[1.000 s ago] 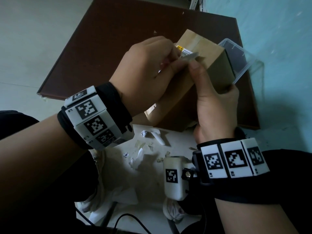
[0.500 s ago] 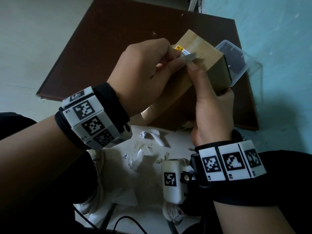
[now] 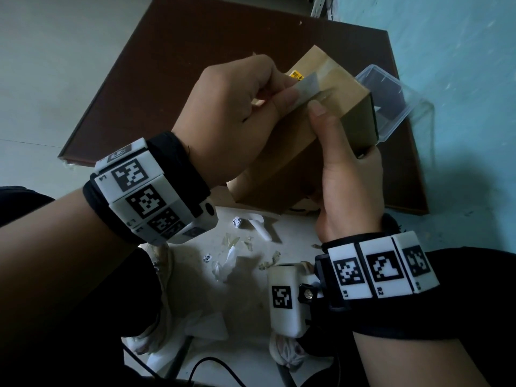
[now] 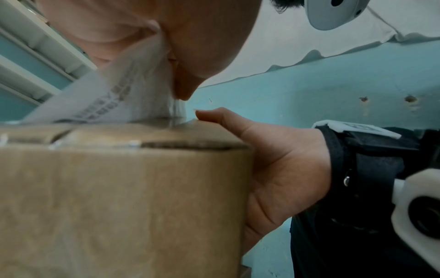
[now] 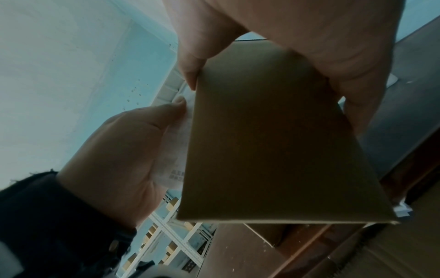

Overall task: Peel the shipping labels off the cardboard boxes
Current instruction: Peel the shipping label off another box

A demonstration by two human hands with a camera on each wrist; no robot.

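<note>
At centre frame, the left hand [image 3: 237,113] pinches a half-lifted shipping label [image 3: 307,83] while the right hand [image 3: 346,174] grips the cardboard box [image 3: 343,88], thumb by the peel line. Torn scraps [image 3: 231,255] lie below; part of the label is not yet free.

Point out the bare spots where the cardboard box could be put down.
The far left part of the dark brown board, beyond the left hand, shows bare. The pale floor left of that board is bare too. Crowded: the clear plastic container on the board's right edge, and torn paper scraps on the floor near the wrists.
</note>
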